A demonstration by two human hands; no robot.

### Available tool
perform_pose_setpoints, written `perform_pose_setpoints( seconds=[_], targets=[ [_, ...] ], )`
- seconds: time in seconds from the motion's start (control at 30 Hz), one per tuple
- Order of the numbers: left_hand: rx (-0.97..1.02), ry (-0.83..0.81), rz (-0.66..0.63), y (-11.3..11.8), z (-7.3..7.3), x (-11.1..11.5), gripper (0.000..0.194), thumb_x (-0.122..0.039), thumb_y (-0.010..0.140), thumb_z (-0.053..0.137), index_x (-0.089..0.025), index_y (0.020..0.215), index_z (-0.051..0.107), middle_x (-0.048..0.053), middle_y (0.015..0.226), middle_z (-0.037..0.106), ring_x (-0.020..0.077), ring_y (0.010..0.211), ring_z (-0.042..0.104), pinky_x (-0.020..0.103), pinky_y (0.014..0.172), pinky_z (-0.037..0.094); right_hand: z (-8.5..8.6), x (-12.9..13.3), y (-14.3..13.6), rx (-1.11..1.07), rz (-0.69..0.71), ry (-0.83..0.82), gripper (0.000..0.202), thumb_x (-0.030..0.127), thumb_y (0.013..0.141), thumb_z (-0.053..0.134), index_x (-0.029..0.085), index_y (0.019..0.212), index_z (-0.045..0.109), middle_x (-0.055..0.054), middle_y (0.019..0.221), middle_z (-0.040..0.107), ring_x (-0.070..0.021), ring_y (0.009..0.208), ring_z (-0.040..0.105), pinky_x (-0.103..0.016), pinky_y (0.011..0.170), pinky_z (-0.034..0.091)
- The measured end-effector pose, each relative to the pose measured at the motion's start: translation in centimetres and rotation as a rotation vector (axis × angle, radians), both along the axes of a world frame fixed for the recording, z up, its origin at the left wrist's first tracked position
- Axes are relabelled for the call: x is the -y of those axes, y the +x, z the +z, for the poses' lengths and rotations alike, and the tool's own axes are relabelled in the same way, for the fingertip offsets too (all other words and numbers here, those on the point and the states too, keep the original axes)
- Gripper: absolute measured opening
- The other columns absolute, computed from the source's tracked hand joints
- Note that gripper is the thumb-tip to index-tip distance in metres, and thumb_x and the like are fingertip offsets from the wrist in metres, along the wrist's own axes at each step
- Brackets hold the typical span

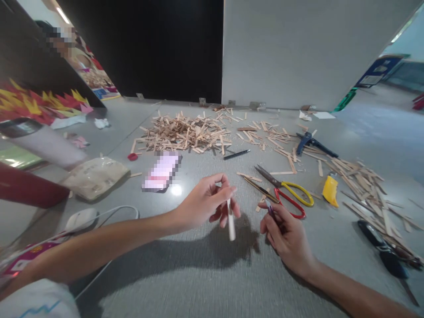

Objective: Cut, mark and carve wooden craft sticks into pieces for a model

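Observation:
My left hand (215, 201) is closed in a pinch round a slim, pale stick (231, 227), which hangs downward over the grey table and is blurred. My right hand (285, 236) is closed round a small purple-and-dark slender tool (270, 209) with a light tip; its kind is hard to tell, as the fingers cover most of it. A gap separates the two hands. Just beyond my right hand lie scissors (291, 190) with one yellow and one red handle, partly spread. Beside them lie gold-coloured tweezers (260, 189).
A heap of wooden sticks (188, 132) lies at the back, more (367, 185) at right. Nearby are a pen (236, 154), a phone (162, 171), a yellow cutter (330, 191), blue-handled pliers (306, 142) and keys (391, 260). A plastic packet (97, 176) and white cable (115, 208) lie left.

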State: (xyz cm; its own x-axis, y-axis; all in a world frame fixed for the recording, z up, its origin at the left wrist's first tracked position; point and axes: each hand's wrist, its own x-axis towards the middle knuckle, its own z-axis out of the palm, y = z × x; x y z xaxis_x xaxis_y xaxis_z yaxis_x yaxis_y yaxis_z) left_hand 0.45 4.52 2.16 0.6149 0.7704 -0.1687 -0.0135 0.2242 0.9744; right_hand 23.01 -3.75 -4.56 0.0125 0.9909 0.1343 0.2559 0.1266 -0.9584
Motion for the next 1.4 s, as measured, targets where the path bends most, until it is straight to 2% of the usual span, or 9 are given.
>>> perform_pose_setpoints(
  seconds=[0.07, 0.17, 0.3, 0.4, 0.5, 0.67, 0.87, 1.03, 1.4],
  targets=[
    [-0.085, -0.019, -0.001, 0.1, -1.1, -0.6, 0.043, -0.054, 0.098, 0.071, -0.024, 0.083, 0.044, -0.003, 0.063, 0.069, 0.0082, 0.041, 0.049, 0.020, 0.042, 0.033, -0.4, 0.1, 0.2, 0.045, -0.029, 0.008, 0.030, 0.044, 0.106, 0.058, 0.019, 0.116, 0.071, 0.006, 0.059, 0.049, -0.0104, 0.043, 0.040, -0.021, 0.038, 0.033],
    [-0.151, -0.040, -0.020, 0.3, -2.8, -1.0, 0.043, -0.054, 0.099, 0.070, -0.023, 0.082, 0.045, -0.004, 0.064, 0.065, 0.0086, 0.049, 0.052, 0.020, 0.047, 0.035, -0.9, 0.3, 0.5, 0.087, -0.051, 0.011, 0.034, 0.042, 0.106, 0.056, 0.019, 0.125, 0.074, 0.004, 0.062, 0.049, -0.0125, 0.047, 0.045, -0.021, 0.040, 0.037],
    [-0.065, -0.098, -0.101, 0.5, -4.1, -1.0, 0.045, -0.033, 0.082, 0.091, -0.022, 0.088, 0.049, -0.006, 0.073, 0.066, 0.0093, 0.064, 0.059, 0.021, 0.062, 0.044, -1.3, 0.3, 0.4, 0.055, -0.075, 0.010, 0.044, 0.042, 0.107, 0.054, 0.021, 0.143, 0.068, -0.001, 0.076, 0.061, -0.0135, 0.052, 0.052, -0.021, 0.042, 0.044],
    [0.005, -0.110, -0.110, 0.6, -3.9, -0.8, 0.041, -0.034, 0.087, 0.088, -0.022, 0.096, 0.050, 0.000, 0.084, 0.074, 0.0133, 0.074, 0.067, 0.023, 0.065, 0.048, -1.2, 0.3, 0.0, 0.014, -0.112, 0.010, 0.052, 0.042, 0.108, 0.055, 0.024, 0.156, 0.055, -0.002, 0.086, 0.066, -0.0098, 0.046, 0.049, -0.019, 0.037, 0.043],
    [0.009, -0.101, -0.082, 0.7, -3.3, -0.6, 0.032, -0.040, 0.095, 0.079, -0.020, 0.102, 0.055, 0.005, 0.091, 0.077, 0.0139, 0.067, 0.070, 0.024, 0.060, 0.051, -0.9, 0.5, -0.3, -0.019, -0.089, 0.002, 0.053, 0.041, 0.108, 0.054, 0.026, 0.158, 0.049, -0.004, 0.096, 0.073, -0.0071, 0.039, 0.048, -0.018, 0.031, 0.040],
    [-0.128, -0.091, -0.070, 0.7, -3.2, 0.0, 0.030, -0.052, 0.108, 0.056, -0.022, 0.109, 0.055, -0.003, 0.072, 0.066, 0.0108, 0.047, 0.059, 0.017, 0.038, 0.042, -0.4, 1.0, -0.2, 0.179, -0.032, 0.210, 0.036, 0.024, 0.105, 0.059, 0.023, 0.138, 0.072, -0.002, 0.080, 0.079, -0.0099, 0.045, 0.062, -0.018, 0.040, 0.049],
    [-0.103, -0.063, -0.122, 1.1, -4.4, 0.1, 0.029, -0.044, 0.099, 0.071, -0.021, 0.108, 0.055, -0.002, 0.079, 0.067, 0.0124, 0.055, 0.065, 0.022, 0.047, 0.056, -0.3, 0.8, 0.0, 0.378, 0.002, 0.349, 0.037, 0.016, 0.101, 0.062, 0.019, 0.133, 0.079, 0.002, 0.066, 0.074, -0.0108, 0.046, 0.062, -0.020, 0.050, 0.055],
    [-0.278, 0.209, -0.059, 1.1, -5.4, 0.1, 0.046, -0.054, 0.108, 0.053, -0.020, 0.076, 0.054, -0.004, 0.056, 0.058, 0.0080, 0.037, 0.052, 0.017, 0.038, 0.035, -0.4, 0.8, -0.2, 0.422, 0.002, 0.322, 0.038, 0.017, 0.102, 0.061, 0.022, 0.135, 0.078, -0.003, 0.076, 0.082, -0.0156, 0.055, 0.072, -0.025, 0.056, 0.061],
    [-0.321, 0.279, -0.104, 1.2, -6.0, 0.4, 0.047, -0.049, 0.108, 0.051, -0.022, 0.069, 0.052, -0.004, 0.051, 0.056, 0.0093, 0.036, 0.050, 0.020, 0.042, 0.035, -0.5, 0.8, -0.1, 0.443, 0.011, 0.308, 0.042, 0.017, 0.103, 0.059, 0.027, 0.141, 0.074, -0.002, 0.072, 0.079, -0.0178, 0.054, 0.072, -0.028, 0.055, 0.062]
  ],
)
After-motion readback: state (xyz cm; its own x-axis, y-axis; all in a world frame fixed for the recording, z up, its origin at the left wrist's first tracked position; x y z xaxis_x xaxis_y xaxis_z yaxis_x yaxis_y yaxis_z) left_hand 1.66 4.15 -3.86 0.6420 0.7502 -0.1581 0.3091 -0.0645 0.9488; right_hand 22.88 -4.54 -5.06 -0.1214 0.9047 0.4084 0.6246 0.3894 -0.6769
